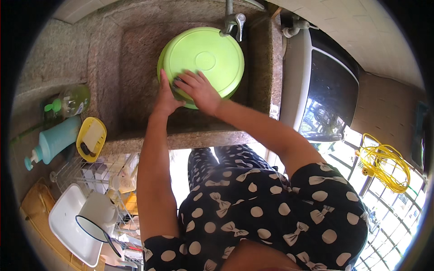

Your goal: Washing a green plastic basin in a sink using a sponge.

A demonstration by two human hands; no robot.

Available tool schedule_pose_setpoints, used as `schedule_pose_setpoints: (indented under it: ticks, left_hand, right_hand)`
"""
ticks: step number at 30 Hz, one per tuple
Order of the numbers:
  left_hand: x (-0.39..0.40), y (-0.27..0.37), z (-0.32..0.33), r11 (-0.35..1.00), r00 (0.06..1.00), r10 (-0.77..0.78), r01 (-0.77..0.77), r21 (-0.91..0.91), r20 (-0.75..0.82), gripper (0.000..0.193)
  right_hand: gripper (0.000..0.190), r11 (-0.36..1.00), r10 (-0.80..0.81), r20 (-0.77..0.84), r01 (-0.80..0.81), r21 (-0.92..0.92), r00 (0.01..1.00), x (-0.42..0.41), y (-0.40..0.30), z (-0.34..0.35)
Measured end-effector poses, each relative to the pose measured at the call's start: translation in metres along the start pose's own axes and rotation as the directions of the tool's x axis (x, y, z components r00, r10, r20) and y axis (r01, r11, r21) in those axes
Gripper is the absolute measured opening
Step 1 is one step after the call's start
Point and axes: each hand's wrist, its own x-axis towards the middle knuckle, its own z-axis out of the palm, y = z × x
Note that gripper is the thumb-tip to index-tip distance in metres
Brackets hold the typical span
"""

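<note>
A round light-green plastic basin (217, 57), seemingly bottom up, stands in a rough stone sink (135, 50). My left hand (165, 96) grips its near-left side, with the thumb and fingers spread along the edge. My right hand (201, 90) presses down on the near part of its flat face. Under those fingertips shows a small dark scouring pad (177, 82), mostly covered and slightly blurred. The metal tap (231, 23) reaches over the basin's far edge, its lever pointing toward me.
On the left ledge are a green pump bottle (73, 100), a blue pump bottle (59, 139) and a yellow soap dish (96, 127). Below stand a wire rack (98, 169), a white tray (64, 216) and a mug (101, 210). A washing machine (325, 91) and yellow cable (386, 166) are right.
</note>
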Motion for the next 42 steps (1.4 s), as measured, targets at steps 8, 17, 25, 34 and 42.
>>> schedule_pose_setpoints:
  ticks: [8, 17, 25, 34, 42]
  left_hand:
    - [-0.003, -0.013, -0.003, 0.955, 0.985, -0.164, 0.146, 0.259, 0.052, 0.126]
    - [0.002, 0.001, 0.015, 0.569, 0.853, -0.510, 0.242, 0.786, 0.107, 0.102]
    - [0.000, -0.013, 0.026, 0.492, 0.848, -0.530, 0.286, 0.822, 0.022, 0.076]
    - [0.003, 0.003, 0.026, 0.565, 0.860, -0.503, 0.253, 0.785, 0.085, 0.068]
    - [0.001, -0.008, 0.021, 0.531, 0.814, -0.572, 0.276, 0.801, 0.099, 0.074]
  right_hand:
    - [0.053, 0.985, 0.156, -0.127, -0.164, -0.056, 0.980, 0.000, 0.060, -0.022]
    - [0.058, 0.980, -0.149, -0.047, 0.141, -0.141, 0.988, 0.041, 0.049, -0.005]
    - [0.048, 0.965, 0.230, -0.188, -0.248, -0.080, 0.955, -0.045, 0.058, -0.013]
    - [0.044, 0.983, -0.070, -0.191, 0.035, -0.180, 0.979, 0.065, 0.075, -0.014]
    - [0.060, 0.966, 0.239, -0.098, -0.247, -0.073, 0.966, -0.078, 0.036, -0.019]
